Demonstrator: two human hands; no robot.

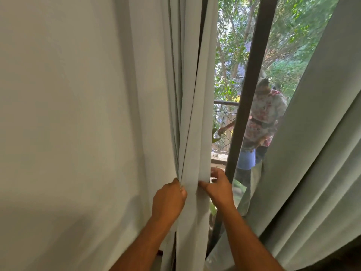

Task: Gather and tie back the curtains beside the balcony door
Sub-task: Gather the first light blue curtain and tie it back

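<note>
A pale grey-green curtain (97,114) fills the left of the view, its inner edge bunched into vertical folds. My left hand (169,198) pinches those folds from the left at about waist height. My right hand (216,186) grips the curtain's free edge from the right, its thumb on the front of the cloth and its fingers behind it. A second curtain (320,153) of the same cloth hangs slanting on the right, apart from both hands.
Between the curtains stands the dark frame (252,85) of the balcony door. Through the glass a person (263,118) in a patterned top stands on the balcony by a metal railing (224,103), with trees beyond.
</note>
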